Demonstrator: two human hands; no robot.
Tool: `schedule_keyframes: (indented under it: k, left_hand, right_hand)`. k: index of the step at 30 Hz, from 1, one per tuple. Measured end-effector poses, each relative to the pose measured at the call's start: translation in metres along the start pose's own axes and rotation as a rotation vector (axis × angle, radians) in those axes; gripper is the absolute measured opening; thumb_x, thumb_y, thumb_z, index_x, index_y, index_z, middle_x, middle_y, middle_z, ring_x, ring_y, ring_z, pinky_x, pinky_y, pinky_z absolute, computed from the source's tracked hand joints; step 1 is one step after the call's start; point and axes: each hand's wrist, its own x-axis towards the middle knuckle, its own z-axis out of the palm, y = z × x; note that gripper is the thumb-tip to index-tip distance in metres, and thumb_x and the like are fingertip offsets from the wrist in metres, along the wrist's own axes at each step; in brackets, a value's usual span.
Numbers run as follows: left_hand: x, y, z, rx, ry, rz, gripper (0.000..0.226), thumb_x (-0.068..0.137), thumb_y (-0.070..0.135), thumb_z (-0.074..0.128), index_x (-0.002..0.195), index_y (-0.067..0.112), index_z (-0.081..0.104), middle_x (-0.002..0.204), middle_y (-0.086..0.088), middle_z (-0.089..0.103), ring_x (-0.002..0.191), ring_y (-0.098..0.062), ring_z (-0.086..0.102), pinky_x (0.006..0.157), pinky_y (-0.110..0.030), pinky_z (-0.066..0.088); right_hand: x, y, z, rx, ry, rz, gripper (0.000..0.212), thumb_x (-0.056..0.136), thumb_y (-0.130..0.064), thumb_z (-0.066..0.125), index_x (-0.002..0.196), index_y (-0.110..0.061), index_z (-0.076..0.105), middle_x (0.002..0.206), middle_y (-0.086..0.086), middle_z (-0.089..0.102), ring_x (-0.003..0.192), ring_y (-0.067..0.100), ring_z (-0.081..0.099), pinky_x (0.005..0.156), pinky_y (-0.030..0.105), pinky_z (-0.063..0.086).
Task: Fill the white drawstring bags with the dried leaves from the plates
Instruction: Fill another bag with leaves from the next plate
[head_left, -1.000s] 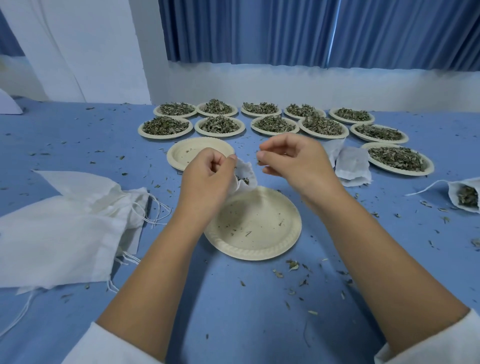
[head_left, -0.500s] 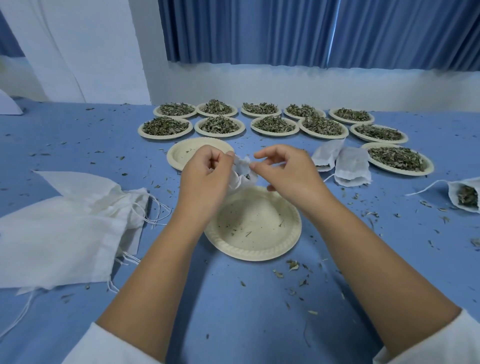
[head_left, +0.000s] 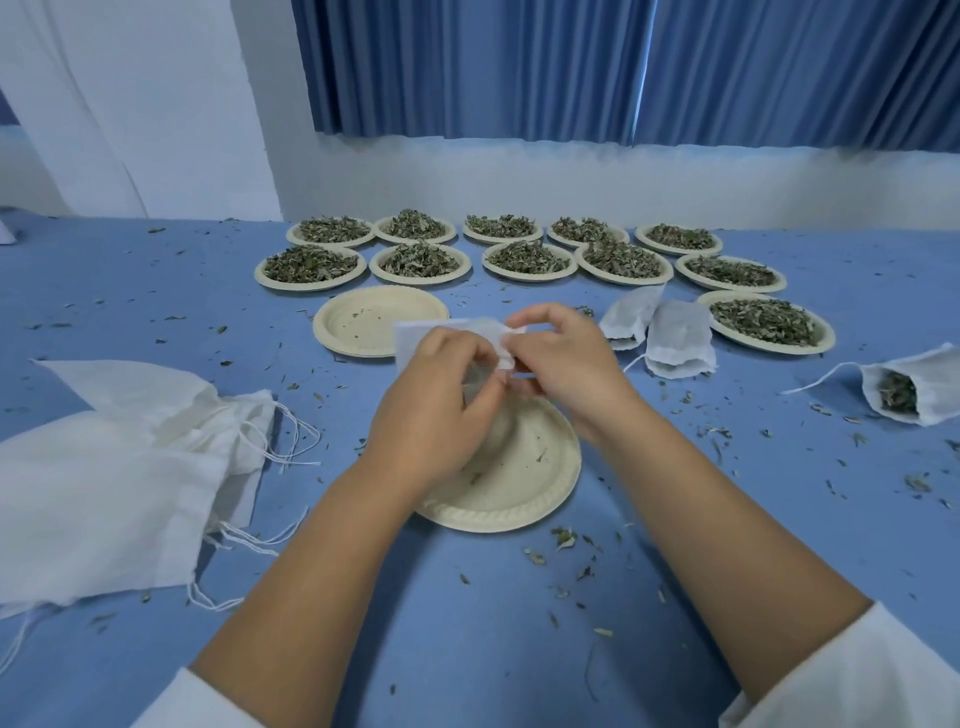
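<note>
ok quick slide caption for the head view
Left hand and right hand hold a white drawstring bag over an emptied plate.

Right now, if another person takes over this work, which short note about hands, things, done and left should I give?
Left hand and right hand: both pinch one small white bag above the emptied plate.
Done: a second empty plate behind it; two closed bags to its right; one open bag showing leaves, far right.
Left: finish this bag; eleven full plates; pile of empty bags at left.
</note>
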Motion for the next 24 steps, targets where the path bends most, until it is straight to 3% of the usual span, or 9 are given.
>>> schedule_keyframes:
  k: [3, 6, 9, 12, 14, 16, 17, 21, 24]
  left_hand:
    - [0.001, -0.005, -0.001, 0.056, 0.027, -0.079, 0.016, 0.095, 0.034, 0.055, 0.109, 0.028, 0.058, 0.114, 0.016, 0.045, 0.062, -0.004, 0.052, 0.068, -0.029, 0.045]
    - [0.001, -0.007, -0.002, 0.068, 0.028, -0.14, 0.018, 0.096, 0.034, 0.053, 0.112, 0.028, 0.058, 0.116, 0.017, 0.044, 0.062, -0.006, 0.053, 0.07, -0.03, 0.047]
    - [0.002, -0.008, -0.002, 0.074, 0.015, -0.147, 0.017, 0.096, 0.034, 0.053, 0.112, 0.029, 0.057, 0.115, 0.017, 0.045, 0.063, -0.004, 0.053, 0.069, -0.029, 0.045]
    - [0.002, -0.01, -0.001, 0.084, 0.007, -0.15, 0.017, 0.096, 0.034, 0.053, 0.112, 0.03, 0.057, 0.115, 0.017, 0.046, 0.063, -0.007, 0.054, 0.07, -0.03, 0.047]
    - [0.003, -0.012, -0.002, 0.087, 0.005, -0.154, 0.018, 0.096, 0.034, 0.053, 0.113, 0.029, 0.057, 0.115, 0.017, 0.047, 0.065, -0.004, 0.053, 0.069, -0.03, 0.046]
    - [0.004, -0.015, -0.004, 0.088, 0.003, -0.171, 0.019, 0.095, 0.033, 0.053, 0.114, 0.029, 0.058, 0.116, 0.015, 0.049, 0.068, -0.003, 0.052, 0.069, -0.029, 0.044]
    - [0.005, -0.017, -0.005, 0.092, 0.002, -0.184, 0.019, 0.095, 0.033, 0.054, 0.114, 0.028, 0.058, 0.116, 0.014, 0.051, 0.068, -0.003, 0.052, 0.069, -0.029, 0.042]
    - [0.007, -0.025, -0.01, 0.167, -0.037, -0.275, 0.024, 0.094, 0.031, 0.056, 0.117, 0.025, 0.058, 0.119, 0.008, 0.054, 0.079, -0.007, 0.051, 0.072, -0.03, 0.039]
    - [0.008, -0.029, -0.012, 0.217, -0.093, -0.365, 0.033, 0.092, 0.033, 0.057, 0.123, 0.022, 0.056, 0.126, 0.002, 0.054, 0.1, -0.016, 0.054, 0.079, -0.03, 0.04]
  right_hand:
    - [0.01, 0.003, -0.014, -0.242, 0.177, -0.256, 0.028, 0.093, 0.001, 0.052, 0.078, -0.023, 0.053, 0.074, 0.004, 0.059, 0.06, 0.012, 0.058, 0.057, 0.029, 0.058]
    - [0.022, 0.007, -0.029, -0.372, 0.263, -0.342, 0.037, 0.093, 0.004, 0.046, 0.077, -0.024, 0.064, 0.079, -0.002, 0.066, 0.06, 0.01, 0.064, 0.061, 0.031, 0.057]
    - [0.036, 0.018, -0.039, -0.458, 0.247, -0.238, 0.034, 0.097, -0.001, 0.045, 0.103, -0.017, 0.074, 0.084, -0.001, 0.071, 0.063, 0.008, 0.066, 0.053, 0.018, 0.051]
    - [0.047, 0.033, -0.041, -0.324, 0.195, -0.03, 0.035, 0.098, -0.005, 0.047, 0.13, -0.005, 0.062, 0.098, 0.008, 0.069, 0.075, 0.013, 0.07, 0.076, 0.025, 0.06]
    - [0.051, 0.037, -0.04, -0.142, 0.176, 0.075, 0.033, 0.096, -0.005, 0.051, 0.126, 0.001, 0.06, 0.115, 0.016, 0.064, 0.091, 0.022, 0.069, 0.086, 0.029, 0.058]
    - [0.052, 0.035, -0.039, 0.034, 0.161, 0.142, 0.007, 0.093, -0.004, 0.054, 0.091, -0.007, 0.06, 0.08, 0.012, 0.054, 0.07, 0.018, 0.059, 0.093, 0.038, 0.056]
    - [0.052, 0.033, -0.04, 0.082, 0.175, 0.178, 0.01, 0.092, -0.005, 0.055, 0.085, -0.01, 0.051, 0.066, 0.007, 0.044, 0.061, 0.015, 0.049, 0.093, 0.039, 0.056]
    - [0.053, 0.034, -0.045, 0.197, 0.232, 0.248, 0.029, 0.092, -0.013, 0.057, 0.116, -0.016, 0.041, 0.059, -0.003, 0.038, 0.036, 0.003, 0.045, 0.094, 0.04, 0.055]
    - [0.052, 0.032, -0.046, 0.192, 0.253, 0.259, 0.043, 0.092, -0.015, 0.059, 0.132, -0.005, 0.045, 0.075, 0.003, 0.04, 0.06, 0.008, 0.051, 0.09, 0.038, 0.057]
